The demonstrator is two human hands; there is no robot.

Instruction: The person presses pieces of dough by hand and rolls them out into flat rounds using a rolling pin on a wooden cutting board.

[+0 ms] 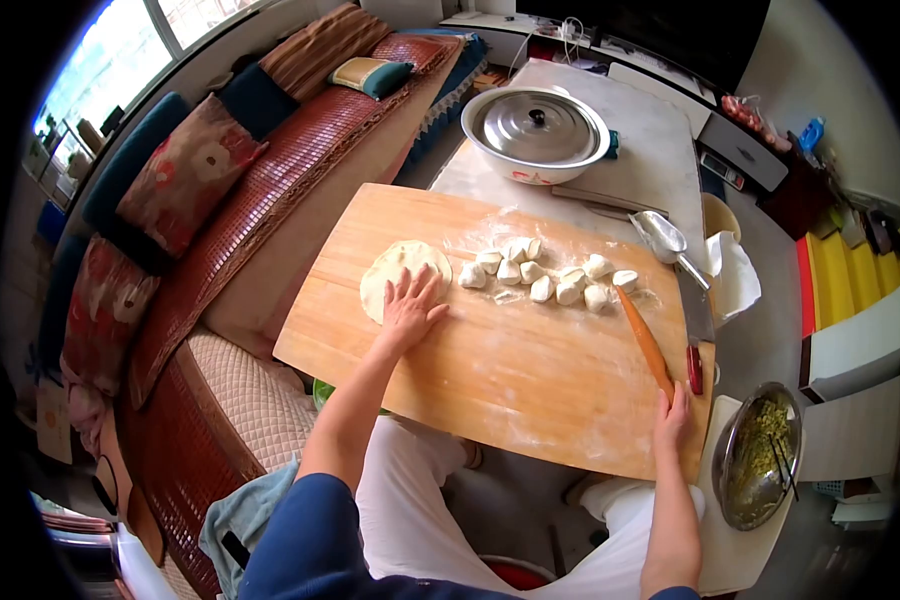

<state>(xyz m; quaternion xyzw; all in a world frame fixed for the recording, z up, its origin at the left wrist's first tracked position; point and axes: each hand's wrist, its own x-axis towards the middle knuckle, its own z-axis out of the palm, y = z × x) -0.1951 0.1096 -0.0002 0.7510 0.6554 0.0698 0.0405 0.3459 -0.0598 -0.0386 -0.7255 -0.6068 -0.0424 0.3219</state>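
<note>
My left hand (412,308) lies with its fingers spread on the lower right part of a flat round dough sheet (378,282), at the left of the wooden board (490,370). At the board's right side my right hand (673,412) is closed round the lower end of an orange-brown rolling pin (647,342). The pin's upper tip points at the dough pieces. Several white floured dough pieces (508,272) sit in a cluster between the sheet and the pin. Loose flour is scattered around them.
Behind the board stands a white basin (480,150) with a metal lid (538,118). A metal scoop (662,238) and a red-handled knife (695,368) lie at the right. A metal bowl of green filling (765,455) holds chopsticks. A sofa (270,185) runs along the left.
</note>
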